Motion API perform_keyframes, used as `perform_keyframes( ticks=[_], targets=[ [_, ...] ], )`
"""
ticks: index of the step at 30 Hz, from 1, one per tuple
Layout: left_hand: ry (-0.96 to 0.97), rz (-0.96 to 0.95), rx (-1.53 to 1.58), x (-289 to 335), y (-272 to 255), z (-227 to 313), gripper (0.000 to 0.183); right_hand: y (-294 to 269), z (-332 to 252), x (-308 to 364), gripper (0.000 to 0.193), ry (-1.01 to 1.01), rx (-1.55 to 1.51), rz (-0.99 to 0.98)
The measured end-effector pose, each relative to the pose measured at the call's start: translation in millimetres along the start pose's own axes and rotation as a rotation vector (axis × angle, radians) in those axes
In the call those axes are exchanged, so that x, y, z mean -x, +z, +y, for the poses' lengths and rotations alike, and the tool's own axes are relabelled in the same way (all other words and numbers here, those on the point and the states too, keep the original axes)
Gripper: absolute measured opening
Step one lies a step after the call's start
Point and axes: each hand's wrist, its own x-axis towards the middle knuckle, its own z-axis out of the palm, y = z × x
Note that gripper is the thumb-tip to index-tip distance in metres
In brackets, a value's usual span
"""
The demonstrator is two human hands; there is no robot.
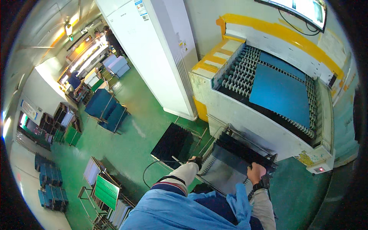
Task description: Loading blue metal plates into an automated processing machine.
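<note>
Low in front of me stands a rack [209,163] with a toothed side, filled with several dark, thin panels [239,151]. A smooth dark grey panel [226,168] faces me at its near side. My right hand [256,173] is closed at the right edge of this panel, with a black band on the wrist. On the opposite side, my left hand [196,161] reaches to the rack's left edge. A black band and the sleeve hide most of its fingers, so its grip does not show.
Beyond the rack is a white roller conveyor machine [245,111] carrying blue panels [281,94]. A tall white cabinet [153,57] stands left of it. Another rack of black panels [173,143] sits on the green floor. Racks with green panels [107,191] stand lower left.
</note>
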Motion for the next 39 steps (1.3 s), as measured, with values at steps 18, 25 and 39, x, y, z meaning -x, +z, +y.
perform_keyframes(
  ticks=[18,25,39],
  targets=[
    [-0.048,-0.231,-0.117,-4.8,-12.2,-56.1,0.022,9.6,-32.0,-1.2,0.024,-0.115,-0.055,0.005],
    [-0.244,-0.224,-0.013,-41.2,38.6,-60.1,0.015,1.7,-33.9,-0.7,0.023,-0.105,-0.072,-0.037],
    [-0.659,-0.121,0.814,-61.4,70.3,-55.7,0.033,14.7,-27.6,1.8,0.023,-0.062,-0.058,0.012]
  ],
)
